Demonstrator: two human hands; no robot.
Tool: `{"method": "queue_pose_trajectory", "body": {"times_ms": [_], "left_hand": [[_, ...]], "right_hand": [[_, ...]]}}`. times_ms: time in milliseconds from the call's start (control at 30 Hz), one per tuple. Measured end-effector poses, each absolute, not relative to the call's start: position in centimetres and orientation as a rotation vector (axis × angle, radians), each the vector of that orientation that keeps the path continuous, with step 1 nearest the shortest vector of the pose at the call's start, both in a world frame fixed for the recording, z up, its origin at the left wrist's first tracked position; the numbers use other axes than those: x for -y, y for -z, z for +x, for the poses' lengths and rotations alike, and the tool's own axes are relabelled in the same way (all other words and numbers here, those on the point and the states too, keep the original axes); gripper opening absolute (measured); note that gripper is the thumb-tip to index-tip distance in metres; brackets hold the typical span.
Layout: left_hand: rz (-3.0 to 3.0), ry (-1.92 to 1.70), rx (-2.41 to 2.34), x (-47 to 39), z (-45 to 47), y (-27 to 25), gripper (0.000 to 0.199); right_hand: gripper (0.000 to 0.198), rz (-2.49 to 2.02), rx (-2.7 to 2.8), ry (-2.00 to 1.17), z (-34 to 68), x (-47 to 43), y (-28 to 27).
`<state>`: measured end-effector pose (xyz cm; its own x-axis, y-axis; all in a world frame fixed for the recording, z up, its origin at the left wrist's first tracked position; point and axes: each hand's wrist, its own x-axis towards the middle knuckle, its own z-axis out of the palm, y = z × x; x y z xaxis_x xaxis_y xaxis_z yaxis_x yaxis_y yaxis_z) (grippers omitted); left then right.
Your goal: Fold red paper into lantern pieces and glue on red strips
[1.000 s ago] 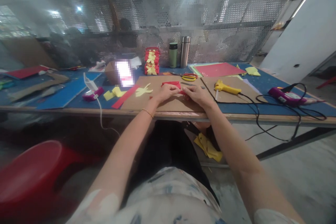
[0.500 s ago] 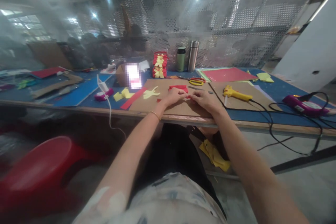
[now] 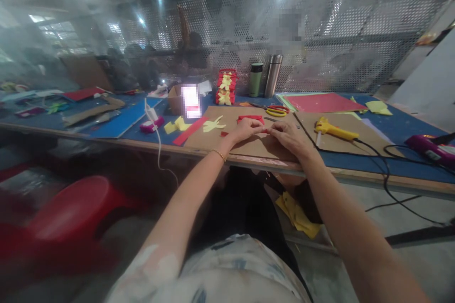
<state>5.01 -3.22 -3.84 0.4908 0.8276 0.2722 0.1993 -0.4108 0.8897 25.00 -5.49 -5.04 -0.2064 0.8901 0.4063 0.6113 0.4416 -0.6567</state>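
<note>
My left hand (image 3: 249, 129) and my right hand (image 3: 286, 135) meet over a brown cardboard sheet (image 3: 249, 150), fingertips pinched close together. Between them a small red piece (image 3: 265, 130), which looks like paper or felt, is held by both hands and mostly covered by the fingers. Just behind my left hand lies a folded red piece (image 3: 253, 118). A pale yellow cut-out strip shape (image 3: 213, 124) and a small red scrap (image 3: 223, 134) rest on the cardboard to the left. Behind my right hand, scissors (image 3: 277, 111) with yellow and red handles lie flat.
A yellow glue gun (image 3: 336, 129) with a black cord lies at right. At the back stand a red and yellow decorated piece (image 3: 226, 87), a green tumbler (image 3: 255, 79) and a steel flask (image 3: 273, 75). A lit phone (image 3: 191, 100) and a red stool (image 3: 74, 203) are at left.
The whole view has shifted, so things on the table appear farther right. Both hands keep their pinch on the small red piece, with little visible movement.
</note>
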Motion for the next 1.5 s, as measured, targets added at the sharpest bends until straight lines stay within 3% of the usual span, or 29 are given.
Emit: {"method": "queue_pose_trajectory", "body": {"times_ms": [267,600,967,1133,1500], "left_hand": [[1.879,-0.996,-0.848,3.8,4.8,3.6,0.04],[1.925,-0.944,-0.874,4.0,5.1,3.5,0.044],[1.988,-1.012,-0.866,2.5,5.1,4.6,0.035],[2.158,-1.027,-1.048,2.5,4.9,4.5,0.022],[2.202,-0.973,-1.154,2.9,4.7,3.8,0.023]], "right_hand": [[0.048,-1.238,1.812,-0.647,24.7,5.5,5.6],[0.04,-1.291,1.937,-0.382,24.8,6.1,4.7],[0.046,-1.179,1.877,-0.558,25.0,5.2,5.9],[0.041,-1.272,1.851,-0.476,25.3,4.9,5.9],[0.025,-1.324,1.851,-0.346,24.9,5.0,5.8]]}}
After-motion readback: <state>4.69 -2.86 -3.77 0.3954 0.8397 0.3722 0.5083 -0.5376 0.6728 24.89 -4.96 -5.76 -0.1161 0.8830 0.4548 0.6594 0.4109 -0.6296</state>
